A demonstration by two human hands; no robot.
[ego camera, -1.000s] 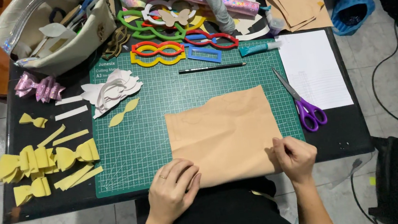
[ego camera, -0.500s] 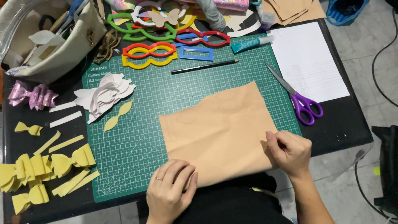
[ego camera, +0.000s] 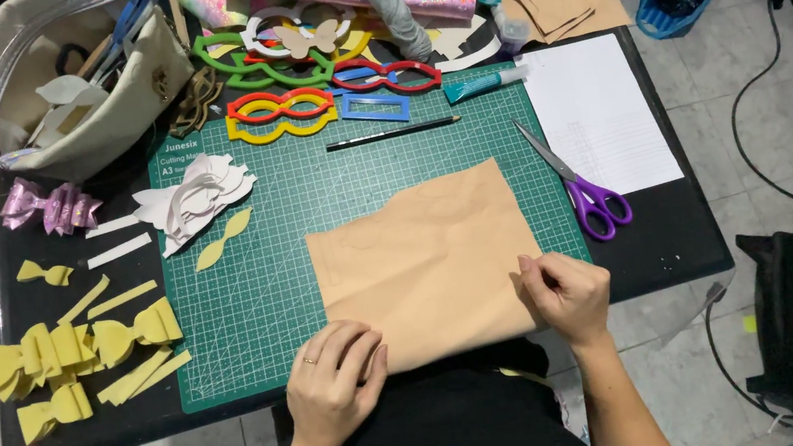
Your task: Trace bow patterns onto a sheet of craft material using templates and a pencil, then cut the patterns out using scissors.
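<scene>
Head view | tan sheet (ego camera: 426,260), smooth, irregular top edge, flat on gridded green cutting mat (ego camera: 254,291) | left hand (ego camera: 333,382) curled, pressing near edge | right hand (ego camera: 567,295) pinching right edge | purple-handled scissors (ego camera: 581,185) beside, on black desk (ego camera: 671,240)

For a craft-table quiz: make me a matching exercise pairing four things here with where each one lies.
Things:
1. scissors
2. pencil
3. tan sheet
4. yellow bows

Places:
A. under both hands, at the mat's near edge
B. left of the green mat, on the black table
C. right edge of the mat, beside the white paper
D. far part of the mat, just below the coloured templates

Pairs: 1-C, 2-D, 3-A, 4-B
</scene>
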